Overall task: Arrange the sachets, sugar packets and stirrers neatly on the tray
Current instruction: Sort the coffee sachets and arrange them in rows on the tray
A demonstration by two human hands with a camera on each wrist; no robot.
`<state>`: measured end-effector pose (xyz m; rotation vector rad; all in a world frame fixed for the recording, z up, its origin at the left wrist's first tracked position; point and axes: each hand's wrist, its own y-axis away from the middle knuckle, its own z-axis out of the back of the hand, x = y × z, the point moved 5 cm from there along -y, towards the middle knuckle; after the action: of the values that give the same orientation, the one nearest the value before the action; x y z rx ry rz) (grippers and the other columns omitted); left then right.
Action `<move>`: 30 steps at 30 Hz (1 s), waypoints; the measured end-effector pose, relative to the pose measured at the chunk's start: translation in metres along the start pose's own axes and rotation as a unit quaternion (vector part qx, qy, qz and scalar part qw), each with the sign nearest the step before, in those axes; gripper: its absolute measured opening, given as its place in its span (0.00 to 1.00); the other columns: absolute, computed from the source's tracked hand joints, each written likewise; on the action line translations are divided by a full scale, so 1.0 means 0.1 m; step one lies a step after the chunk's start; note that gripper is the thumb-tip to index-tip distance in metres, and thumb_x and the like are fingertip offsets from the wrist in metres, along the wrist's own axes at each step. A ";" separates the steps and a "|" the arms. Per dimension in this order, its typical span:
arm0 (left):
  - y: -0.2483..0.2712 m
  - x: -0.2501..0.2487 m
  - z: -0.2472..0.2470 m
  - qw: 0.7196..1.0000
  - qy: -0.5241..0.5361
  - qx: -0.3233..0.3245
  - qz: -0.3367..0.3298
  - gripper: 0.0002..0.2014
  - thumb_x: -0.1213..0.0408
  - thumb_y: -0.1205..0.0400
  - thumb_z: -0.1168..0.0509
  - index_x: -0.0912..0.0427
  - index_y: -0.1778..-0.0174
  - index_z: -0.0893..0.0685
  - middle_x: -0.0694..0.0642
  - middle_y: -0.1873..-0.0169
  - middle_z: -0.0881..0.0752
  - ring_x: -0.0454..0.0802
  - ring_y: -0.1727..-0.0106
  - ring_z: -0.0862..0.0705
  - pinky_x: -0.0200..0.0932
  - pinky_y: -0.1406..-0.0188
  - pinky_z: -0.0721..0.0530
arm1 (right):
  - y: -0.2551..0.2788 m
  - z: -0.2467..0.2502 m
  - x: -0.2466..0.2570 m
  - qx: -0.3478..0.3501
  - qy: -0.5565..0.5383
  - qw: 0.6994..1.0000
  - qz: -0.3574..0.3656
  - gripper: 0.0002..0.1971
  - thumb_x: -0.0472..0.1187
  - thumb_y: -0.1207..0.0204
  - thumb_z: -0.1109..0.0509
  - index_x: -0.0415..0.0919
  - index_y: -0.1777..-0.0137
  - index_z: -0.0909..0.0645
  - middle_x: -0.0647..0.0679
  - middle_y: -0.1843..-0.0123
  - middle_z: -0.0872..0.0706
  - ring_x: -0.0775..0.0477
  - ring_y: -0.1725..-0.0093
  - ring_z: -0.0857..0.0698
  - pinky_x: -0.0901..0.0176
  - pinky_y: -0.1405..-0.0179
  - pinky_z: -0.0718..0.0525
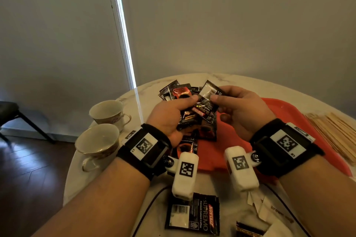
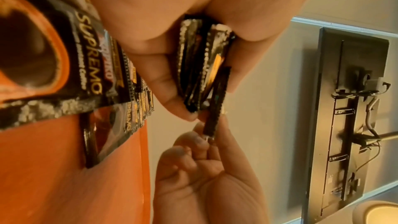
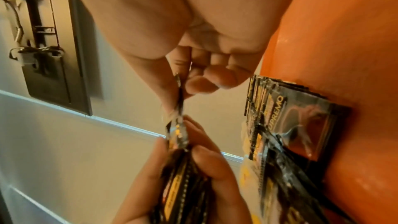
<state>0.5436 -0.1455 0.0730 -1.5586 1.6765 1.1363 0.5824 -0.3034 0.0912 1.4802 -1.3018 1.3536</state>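
Observation:
My left hand (image 1: 185, 108) grips a small stack of black coffee sachets (image 1: 194, 115) above the red tray's (image 1: 289, 115) left end. My right hand (image 1: 217, 106) pinches one more sachet (image 1: 209, 90) by its edge, right against the top of that stack. In the left wrist view the stack (image 2: 200, 65) sits between my left thumb and fingers, edge on. Several sachets (image 3: 290, 122) lie overlapped in a row on the tray (image 3: 344, 40). A loose pile of sachets (image 1: 176, 90) lies behind my hands. Wooden stirrers (image 1: 335, 131) lie right of the tray.
Two teacups (image 1: 107, 111) (image 1: 96, 142) stand at the round table's left edge. A single sachet (image 1: 192, 213) lies face up near the front edge, with pale paper packets (image 1: 269, 209) to its right. Dark wood floor and a chair leg (image 1: 28, 121) are to the left.

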 end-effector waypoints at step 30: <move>0.08 -0.08 0.05 0.993 -0.062 -0.035 -0.090 0.07 0.82 0.24 0.27 0.68 0.57 0.11 0.63 0.64 0.07 0.58 0.64 0.06 0.48 0.69 0.08 | 0.05 0.01 0.00 -0.033 0.050 0.997 -0.052 0.06 0.32 0.22 0.25 0.34 0.46 0.14 0.40 0.57 0.11 0.48 0.65 0.15 0.55 0.65 0.16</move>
<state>0.5363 -0.1373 0.0791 -1.6109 1.3989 1.1823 0.5780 -0.3054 0.0905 1.3985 -1.1793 1.2887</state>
